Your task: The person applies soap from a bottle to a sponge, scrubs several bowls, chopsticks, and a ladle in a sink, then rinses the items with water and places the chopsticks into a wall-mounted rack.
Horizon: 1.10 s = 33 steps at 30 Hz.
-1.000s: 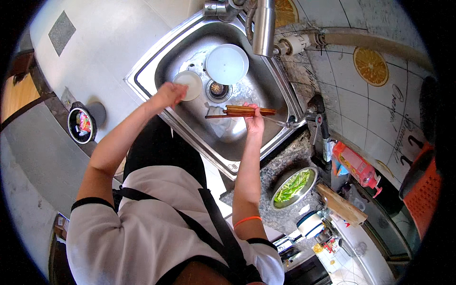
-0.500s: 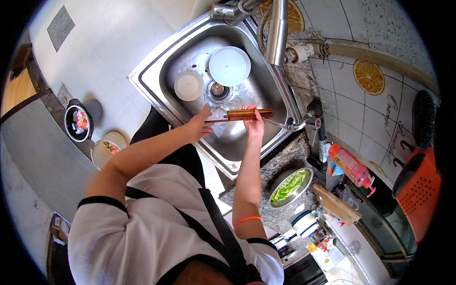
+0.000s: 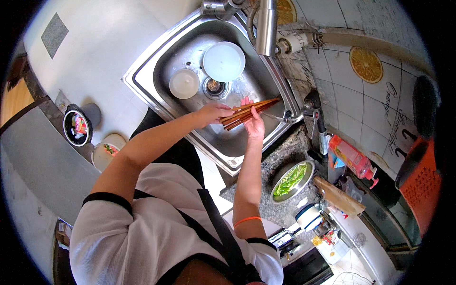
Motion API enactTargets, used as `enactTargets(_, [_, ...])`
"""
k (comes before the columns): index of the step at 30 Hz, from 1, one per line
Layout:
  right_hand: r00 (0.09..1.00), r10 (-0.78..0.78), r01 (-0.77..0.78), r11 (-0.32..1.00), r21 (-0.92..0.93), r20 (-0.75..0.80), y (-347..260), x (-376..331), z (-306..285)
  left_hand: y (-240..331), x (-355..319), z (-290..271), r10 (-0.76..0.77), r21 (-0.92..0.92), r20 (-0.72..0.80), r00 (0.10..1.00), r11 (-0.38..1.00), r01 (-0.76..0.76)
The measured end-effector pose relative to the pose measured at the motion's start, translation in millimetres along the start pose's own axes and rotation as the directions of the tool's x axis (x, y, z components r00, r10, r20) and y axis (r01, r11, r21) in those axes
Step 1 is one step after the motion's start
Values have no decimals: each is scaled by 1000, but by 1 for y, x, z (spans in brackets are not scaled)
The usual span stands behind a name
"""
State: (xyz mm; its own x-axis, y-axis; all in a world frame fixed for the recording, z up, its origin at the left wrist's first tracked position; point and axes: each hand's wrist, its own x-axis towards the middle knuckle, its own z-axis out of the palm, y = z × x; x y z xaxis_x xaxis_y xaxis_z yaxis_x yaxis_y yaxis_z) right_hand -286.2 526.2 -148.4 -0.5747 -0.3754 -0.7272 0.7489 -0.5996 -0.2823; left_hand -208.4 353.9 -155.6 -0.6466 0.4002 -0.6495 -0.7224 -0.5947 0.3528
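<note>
A bundle of brown wooden chopsticks [image 3: 244, 114] is held above the right part of the steel sink [image 3: 175, 45], slanting up to the right. My right hand [image 3: 255, 125] is closed round the middle of the bundle, palm up, with the thumb over the top. At the left ends, my left hand [image 3: 213, 114] is closed with its fingertips on a chopstick, which lies at an angle to the others. Farther back in the basin sit a pale blue-white bowl [image 3: 224, 61] and a smaller cream bowl [image 3: 184, 83], beside the drain [image 3: 215, 87].
A metal tap [image 3: 297, 114] reaches over the sink's right rim. On the right-hand counter stand a metal bowl of cut green vegetables [image 3: 291, 181] and a pink pump bottle [image 3: 351, 159]. A black-lined bin [image 3: 78, 124] and a pale bucket [image 3: 105, 153] are on the left.
The chopsticks have turned from nearly level to a slant, and their ends have fanned apart. My left hand has moved right, closer to the bundle. The whole view has shifted slightly.
</note>
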Motion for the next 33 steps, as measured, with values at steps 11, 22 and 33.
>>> enactTargets(11, [972,12,6,997,-78,235,-11,-16,-14,-6,15,10,-187,97,271,944,981,167])
enactTargets(22, [989,-136,137,991,-3,59,3,-8,-24,-18,21,-15,-89,546,-7,996,834,78])
enactTargets(33, [923,-363,380,912,-154,131,-2,-25,-2,-38,50,-28,-68,-340,-211,975,940,-8])
